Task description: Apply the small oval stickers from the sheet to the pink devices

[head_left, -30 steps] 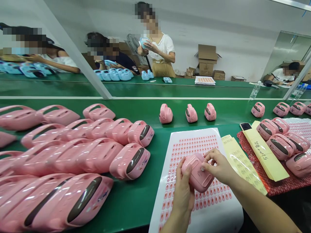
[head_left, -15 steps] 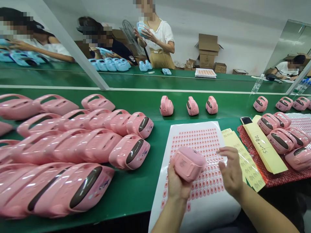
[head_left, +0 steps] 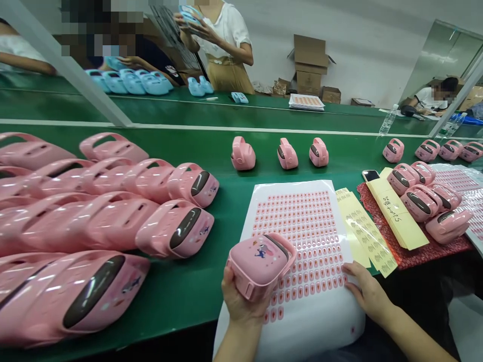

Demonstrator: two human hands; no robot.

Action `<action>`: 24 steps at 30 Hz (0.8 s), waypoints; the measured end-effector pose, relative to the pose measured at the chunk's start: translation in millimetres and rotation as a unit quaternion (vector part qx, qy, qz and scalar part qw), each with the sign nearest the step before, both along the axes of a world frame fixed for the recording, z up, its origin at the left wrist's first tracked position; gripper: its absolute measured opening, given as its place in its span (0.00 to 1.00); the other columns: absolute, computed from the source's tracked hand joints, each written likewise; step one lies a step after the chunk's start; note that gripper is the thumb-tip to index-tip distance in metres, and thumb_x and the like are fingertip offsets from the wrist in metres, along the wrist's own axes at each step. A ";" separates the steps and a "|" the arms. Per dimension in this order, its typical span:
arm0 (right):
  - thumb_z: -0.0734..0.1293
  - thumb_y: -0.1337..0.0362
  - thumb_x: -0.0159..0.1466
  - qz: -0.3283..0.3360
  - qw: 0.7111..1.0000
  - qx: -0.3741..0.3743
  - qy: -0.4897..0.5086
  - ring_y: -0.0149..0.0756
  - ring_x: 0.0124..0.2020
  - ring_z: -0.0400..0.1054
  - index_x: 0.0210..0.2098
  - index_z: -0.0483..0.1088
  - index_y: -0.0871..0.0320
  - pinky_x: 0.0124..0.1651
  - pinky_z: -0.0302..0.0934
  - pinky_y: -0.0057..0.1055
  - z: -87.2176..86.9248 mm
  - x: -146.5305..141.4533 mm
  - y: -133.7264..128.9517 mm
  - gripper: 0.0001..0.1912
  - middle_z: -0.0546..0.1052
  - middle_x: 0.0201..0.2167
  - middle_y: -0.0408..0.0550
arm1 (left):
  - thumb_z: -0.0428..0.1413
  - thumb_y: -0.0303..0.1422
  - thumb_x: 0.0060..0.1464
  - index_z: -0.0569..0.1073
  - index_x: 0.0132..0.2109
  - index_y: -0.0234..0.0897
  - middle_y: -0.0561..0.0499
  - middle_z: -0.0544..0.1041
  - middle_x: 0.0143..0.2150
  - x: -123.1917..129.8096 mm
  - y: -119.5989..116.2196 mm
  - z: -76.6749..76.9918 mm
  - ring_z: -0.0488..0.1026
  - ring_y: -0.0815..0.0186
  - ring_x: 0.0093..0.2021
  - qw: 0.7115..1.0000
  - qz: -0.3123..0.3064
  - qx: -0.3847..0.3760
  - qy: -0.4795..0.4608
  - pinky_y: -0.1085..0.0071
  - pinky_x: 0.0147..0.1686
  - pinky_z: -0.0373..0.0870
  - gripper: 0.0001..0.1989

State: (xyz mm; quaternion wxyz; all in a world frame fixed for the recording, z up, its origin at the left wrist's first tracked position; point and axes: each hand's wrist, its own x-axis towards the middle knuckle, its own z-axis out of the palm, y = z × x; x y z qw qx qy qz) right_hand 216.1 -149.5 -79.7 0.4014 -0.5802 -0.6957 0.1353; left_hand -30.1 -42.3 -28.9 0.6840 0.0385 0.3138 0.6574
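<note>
My left hand [head_left: 241, 296] cradles a pink plastic handled case [head_left: 260, 264] from below, its printed cartoon face turned up and toward me. My right hand [head_left: 368, 286] lies apart from it, fingers resting on the lower right of a white sheet of small pink-and-white stickers [head_left: 320, 332]. Strips of yellow label paper [head_left: 366, 234] lie partly over that sheet's right edge, just above my right hand.
Rows of pink cases [head_left: 86, 216] fill the green belt [head_left: 196, 281] to my left, and more stand at right on a red mesh bag [head_left: 379, 234] beside a phone [head_left: 371, 175]. Across the bench, co-workers [head_left: 215, 45] handle blue cases.
My left hand has turned the pink case so its printed face shows and carried it left and down. My right hand has let go of it and dropped onto the sheet.
</note>
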 end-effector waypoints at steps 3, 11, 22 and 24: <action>0.60 0.67 0.63 0.005 1.000 0.011 -0.006 0.44 0.48 0.71 0.54 0.65 0.50 0.50 0.69 0.44 -2.9 0.5 -0.5 0.19 0.77 0.45 0.50 | 0.56 0.43 0.44 0.74 0.45 0.45 0.50 0.80 0.39 7.8 -4.5 9.8 0.70 0.51 0.51 0.999 0.024 -0.012 0.029 0.58 0.42 0.73 0.20; 0.58 0.68 0.64 -0.014 1.000 0.012 0.011 0.42 0.47 0.72 0.54 0.65 0.47 0.50 0.69 0.41 -7.7 -7.3 -4.4 0.20 0.77 0.45 0.47 | 0.59 0.43 0.39 0.73 0.45 0.46 0.51 0.79 0.42 5.7 -8.5 11.9 0.64 0.48 0.57 0.999 0.007 -0.003 0.037 0.53 0.45 0.71 0.23; 0.60 0.60 0.64 -0.018 0.995 0.017 0.101 0.38 0.33 0.76 0.40 0.71 0.53 0.37 0.73 0.35 22.5 -0.9 5.5 0.09 0.79 0.30 0.47 | 0.55 0.42 0.48 0.71 0.51 0.49 0.49 0.80 0.43 -3.6 -11.0 1.2 0.73 0.51 0.46 0.997 -0.059 0.017 -0.042 0.57 0.35 0.75 0.22; 0.61 0.60 0.64 -0.067 0.989 0.047 0.123 0.38 0.32 0.76 0.39 0.70 0.53 0.36 0.73 0.35 26.7 -8.6 11.4 0.09 0.78 0.30 0.48 | 0.55 0.45 0.48 0.69 0.53 0.51 0.48 0.79 0.45 -1.8 -16.4 -6.3 0.74 0.50 0.46 0.991 -0.092 0.032 -0.095 0.51 0.40 0.73 0.24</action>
